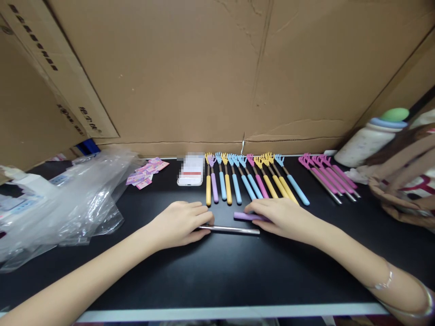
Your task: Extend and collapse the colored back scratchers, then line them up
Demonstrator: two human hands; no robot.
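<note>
My left hand (pixel 186 224) is closed round one end of a shiny metal rod (pixel 234 230), which points right, low over the black table. The end inside that hand is hidden. In my right hand (pixel 278 215) is a purple handle sleeve (pixel 243 216), pinched between thumb and fingers; its left end sticks out behind the rod's free end, apart from it. Behind both hands lies a row of back scratchers with yellow, blue, purple and pink handles, among them a yellow one (pixel 208 190) and a blue one (pixel 299 190).
Farther right lie pink claw heads on metal rods with pink sleeves (pixel 326 179). A phone (pixel 190 170) and pink-purple cards (pixel 147 172) lie at the back left. Clear plastic bags (pixel 84 199) cover the left side. A bottle (pixel 369 140) and a bag (pixel 401 190) stand right. Cardboard (pixel 190 77) walls the back.
</note>
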